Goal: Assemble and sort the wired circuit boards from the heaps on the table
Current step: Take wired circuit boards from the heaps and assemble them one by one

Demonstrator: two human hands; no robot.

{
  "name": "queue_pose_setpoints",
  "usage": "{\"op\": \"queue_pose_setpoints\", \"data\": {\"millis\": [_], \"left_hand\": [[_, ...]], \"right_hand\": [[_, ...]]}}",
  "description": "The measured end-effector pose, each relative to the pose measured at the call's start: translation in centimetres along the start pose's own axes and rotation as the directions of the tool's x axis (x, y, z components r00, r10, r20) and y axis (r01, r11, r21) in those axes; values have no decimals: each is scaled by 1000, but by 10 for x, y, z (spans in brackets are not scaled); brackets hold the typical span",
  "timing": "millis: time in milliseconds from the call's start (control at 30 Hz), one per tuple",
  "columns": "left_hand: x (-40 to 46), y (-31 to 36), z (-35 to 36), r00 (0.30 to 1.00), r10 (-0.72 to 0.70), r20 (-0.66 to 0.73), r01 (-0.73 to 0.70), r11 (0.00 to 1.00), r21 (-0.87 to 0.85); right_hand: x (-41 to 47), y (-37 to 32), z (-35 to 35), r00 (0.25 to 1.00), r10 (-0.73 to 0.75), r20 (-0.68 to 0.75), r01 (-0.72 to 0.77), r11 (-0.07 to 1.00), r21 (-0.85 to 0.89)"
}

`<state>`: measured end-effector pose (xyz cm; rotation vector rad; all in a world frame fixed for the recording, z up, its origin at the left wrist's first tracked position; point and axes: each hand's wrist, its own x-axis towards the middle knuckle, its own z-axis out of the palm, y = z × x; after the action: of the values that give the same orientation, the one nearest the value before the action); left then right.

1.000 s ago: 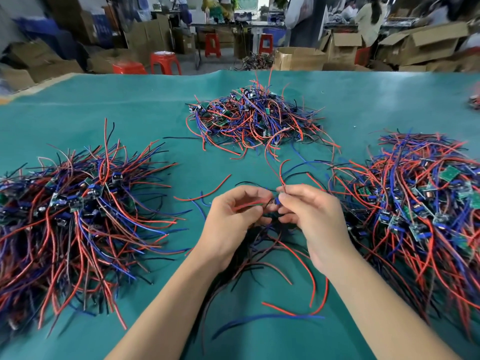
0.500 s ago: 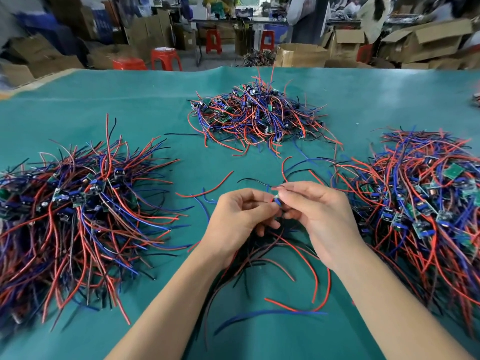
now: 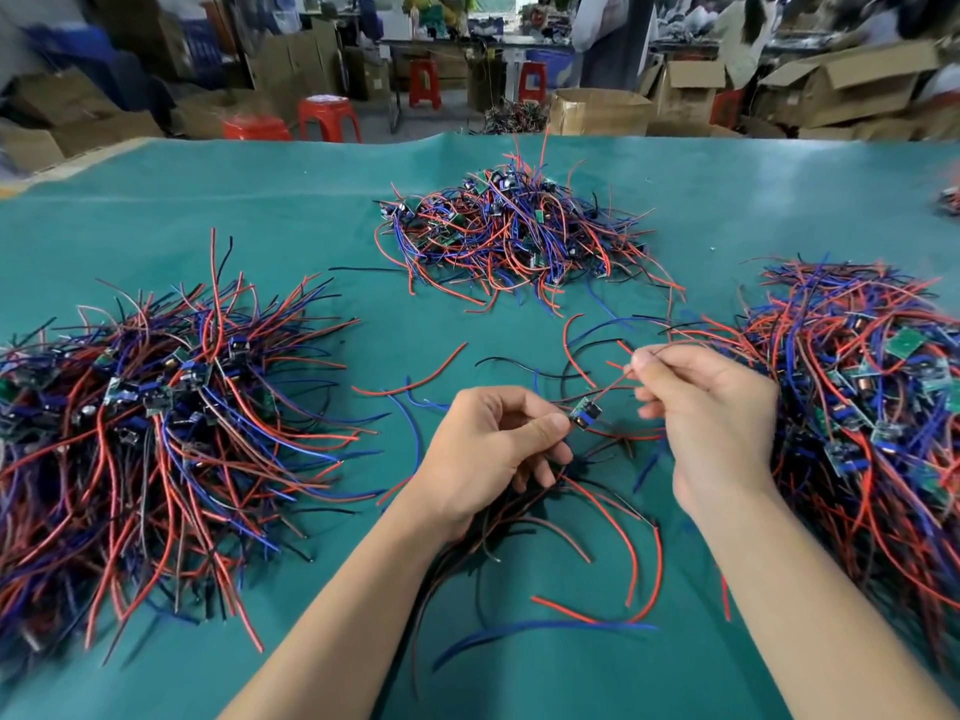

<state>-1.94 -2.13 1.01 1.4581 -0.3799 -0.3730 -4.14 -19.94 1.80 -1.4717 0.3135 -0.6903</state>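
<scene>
Head cam: left hand (image 3: pixel 488 439) pinched small circuit board (image 3: pixel 586 412) by its edge, above worktop (image 3: pixel 311 200) centre. Right hand (image 3: pixel 711 407) pinched its red wire (image 3: pixel 613 383), pulled taut. Board looked light, rigid; leads floppy, solder joints prob fragile, so grip board edges.

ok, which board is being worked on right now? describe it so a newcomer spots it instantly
On the green table, find the two hands between the three wire heaps. The small circuit board sits at the left hand fingertips, its red wire pulled by the right hand. It alone is lifted clear of any heap.
</scene>
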Motion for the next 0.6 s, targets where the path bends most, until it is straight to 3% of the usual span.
{"op": "queue_pose_setpoints", "data": {"millis": [333,467,533,600], "left_hand": [[0,1,-2,1000,-28,13,28,1000,7],[3,1,-3,987,-66,-149,50,993,-108],[5,0,-3,975,-75,-207,43,987,-156],[6,0,-3,971,-72,-226,38,988,-153]], "right_hand": [[21,-3,-23,932,-140,-334,148,989,-3],[18,-11,-22,872,-159,-463,193,981,26],[14,-13,-19,908,-168,-384,179,984,-8],[1,-8,-6,982,-146,-117,127,980,-156]]}}
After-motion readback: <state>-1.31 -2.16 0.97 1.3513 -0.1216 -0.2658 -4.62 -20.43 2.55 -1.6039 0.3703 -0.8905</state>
